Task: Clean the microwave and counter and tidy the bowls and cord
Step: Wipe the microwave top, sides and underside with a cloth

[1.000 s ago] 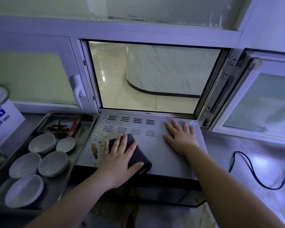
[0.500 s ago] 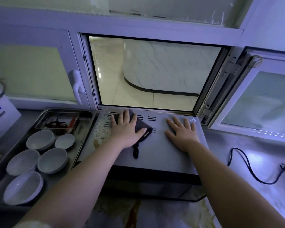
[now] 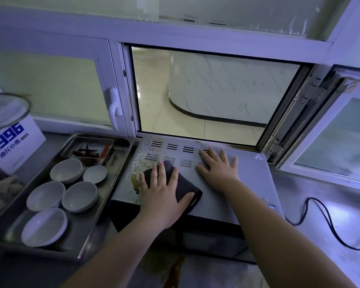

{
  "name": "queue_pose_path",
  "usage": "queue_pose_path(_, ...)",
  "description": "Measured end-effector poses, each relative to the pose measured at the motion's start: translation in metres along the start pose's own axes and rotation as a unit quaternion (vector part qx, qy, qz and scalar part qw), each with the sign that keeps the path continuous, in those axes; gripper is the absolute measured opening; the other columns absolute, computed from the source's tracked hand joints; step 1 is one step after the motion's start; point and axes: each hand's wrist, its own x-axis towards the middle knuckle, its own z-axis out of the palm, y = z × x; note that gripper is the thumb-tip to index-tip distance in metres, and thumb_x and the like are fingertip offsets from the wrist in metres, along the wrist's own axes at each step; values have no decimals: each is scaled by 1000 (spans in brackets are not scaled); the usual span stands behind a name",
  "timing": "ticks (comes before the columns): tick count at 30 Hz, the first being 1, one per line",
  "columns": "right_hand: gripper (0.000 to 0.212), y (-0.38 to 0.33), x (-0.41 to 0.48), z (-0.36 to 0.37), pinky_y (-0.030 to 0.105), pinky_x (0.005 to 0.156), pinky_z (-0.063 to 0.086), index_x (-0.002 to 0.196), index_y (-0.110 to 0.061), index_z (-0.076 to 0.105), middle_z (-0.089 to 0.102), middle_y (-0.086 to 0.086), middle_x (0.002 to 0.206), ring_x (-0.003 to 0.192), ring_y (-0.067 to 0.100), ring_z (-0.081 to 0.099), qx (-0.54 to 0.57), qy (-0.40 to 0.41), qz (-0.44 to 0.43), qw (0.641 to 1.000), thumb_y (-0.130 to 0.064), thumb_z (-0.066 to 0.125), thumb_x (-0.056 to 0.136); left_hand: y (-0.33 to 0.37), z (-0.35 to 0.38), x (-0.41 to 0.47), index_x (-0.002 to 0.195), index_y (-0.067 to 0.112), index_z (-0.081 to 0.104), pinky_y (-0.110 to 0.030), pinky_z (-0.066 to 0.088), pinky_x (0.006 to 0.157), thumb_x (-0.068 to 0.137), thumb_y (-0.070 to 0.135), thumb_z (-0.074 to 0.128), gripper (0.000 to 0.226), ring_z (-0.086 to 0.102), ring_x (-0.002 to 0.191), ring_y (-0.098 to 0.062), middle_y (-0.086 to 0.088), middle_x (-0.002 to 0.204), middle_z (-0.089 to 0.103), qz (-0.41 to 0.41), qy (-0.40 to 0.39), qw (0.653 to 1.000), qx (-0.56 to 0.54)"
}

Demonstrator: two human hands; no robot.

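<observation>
Fingers (image 3: 154, 174) of the left hand (image 3: 161, 196) lie straight and spread, pressing a dark cloth (image 3: 185, 185) flat on the front left of the microwave (image 3: 249, 183) top; the right hand (image 3: 218, 169) rests flat and open on that top, just right of the cloth, holding nothing; the steel desk (image 3: 312, 183) carries the microwave; a metal tray (image 3: 105, 196) sits just left of it, holding five pale bowls (image 3: 79, 196); a black cord (image 3: 332, 227) lies loose to its right; a brown stain (image 3: 134, 182) marks its top, beside the cloth.

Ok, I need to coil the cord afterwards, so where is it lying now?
The cord lies looped on the counter at the head view's right, just right of the microwave.
</observation>
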Motion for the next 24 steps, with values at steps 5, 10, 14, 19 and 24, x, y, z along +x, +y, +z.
queue_pose_path(5,64,2,2,7,58,115,-12,150,-48,-1,-7,-13,161,148,23,-14,-12,8,5,1000,-70,15,92,-18,-3,5,152,32,-10,-58,-9,114,79,82,6,89,-23,145,-31,-18,157,-23,-15,-2,1000,-8)
queue_pose_path(10,63,-2,2,9,56,116,-9,149,-48,0,-4,-15,161,148,23,-12,-19,25,8,999,-69,16,92,-24,-17,109,154,26,-2,-63,-3,113,83,80,12,90,-11,147,-36,-22,158,-15,-37,0,999,-1)
queue_pose_path(14,64,0,3,9,56,116,-9,150,-48,1,-3,-15,161,148,22,-11,-21,24,12,999,-70,16,91,-20,-28,170,154,25,-2,-64,-2,113,84,80,14,91,-10,147,-36,-17,159,-17,-40,-31,999,1)
queue_pose_path(19,64,1,3,9,56,116,-10,150,-48,3,-3,-15,161,148,22,-10,-16,24,10,1000,-70,19,92,-28,-15,100,154,26,0,-62,-2,114,84,79,13,89,-12,147,-31,-9,161,-15,23,-1,1000,-4)
queue_pose_path(24,64,-1,2,9,56,116,-10,150,-47,2,-3,-14,161,148,23,-10,-16,27,8,999,-68,18,92,-46,-6,-6,152,31,-10,-56,-8,116,71,81,-9,96,-19,146,-27,-8,159,-22,-3,-19,1000,13)
